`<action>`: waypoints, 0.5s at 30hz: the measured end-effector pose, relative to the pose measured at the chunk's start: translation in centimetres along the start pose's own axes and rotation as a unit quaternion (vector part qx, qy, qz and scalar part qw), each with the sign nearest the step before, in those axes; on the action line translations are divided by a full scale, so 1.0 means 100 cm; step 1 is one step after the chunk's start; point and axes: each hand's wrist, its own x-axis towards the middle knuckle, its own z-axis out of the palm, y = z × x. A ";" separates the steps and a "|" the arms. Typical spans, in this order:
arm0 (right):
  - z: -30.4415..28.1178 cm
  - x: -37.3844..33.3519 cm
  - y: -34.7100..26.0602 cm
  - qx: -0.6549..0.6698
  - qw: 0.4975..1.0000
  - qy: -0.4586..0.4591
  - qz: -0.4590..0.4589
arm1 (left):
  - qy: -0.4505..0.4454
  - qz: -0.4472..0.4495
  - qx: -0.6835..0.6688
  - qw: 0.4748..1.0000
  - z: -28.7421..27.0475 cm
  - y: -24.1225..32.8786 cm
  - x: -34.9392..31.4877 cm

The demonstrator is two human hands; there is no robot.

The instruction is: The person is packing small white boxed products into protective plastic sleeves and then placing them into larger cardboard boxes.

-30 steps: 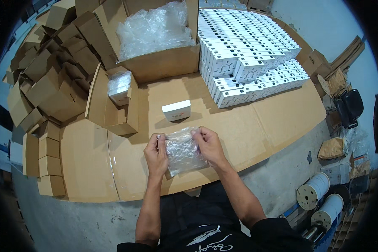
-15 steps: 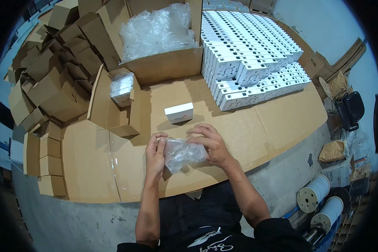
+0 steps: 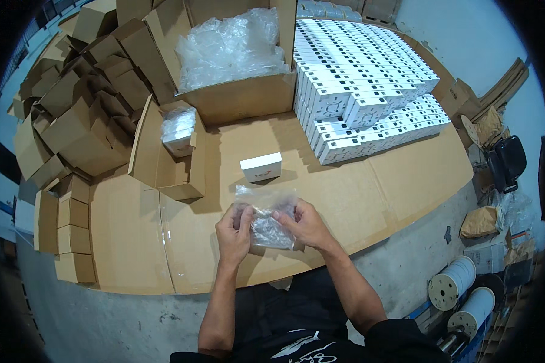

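Observation:
Between my two hands is a clear plastic bag, held above the cardboard-covered table near its front edge. My left hand pinches its left side, thumb on top. On the opposite side my right hand grips it, thumb lying over the film. The bag looks crinkled and flat; I cannot make out anything inside. Just beyond the bag a small white box stands on the table. To its left is an open cardboard carton with several plastic-wrapped white packs at its far end.
A large carton full of clear plastic bags stands at the back. Stacked white boxes fill the far right. Folded brown cartons pile up at the left. Beyond the table's right edge, cable spools sit low by the floor.
The bag has been turned and spread flatter between my hands. My right hand has come down from above the bag to grip its right side; my left has shifted slightly right.

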 end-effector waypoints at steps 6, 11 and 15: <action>-0.008 0.002 -0.010 0.019 0.998 -0.057 -0.036 | 0.000 -0.017 -0.052 0.998 0.003 0.008 0.003; -0.001 0.002 -0.002 0.071 0.997 0.022 0.035 | 0.056 -0.016 -0.070 0.996 0.006 0.009 0.005; 0.013 0.000 -0.007 0.137 0.984 0.117 0.010 | 0.116 0.027 -0.077 0.990 0.009 -0.002 0.005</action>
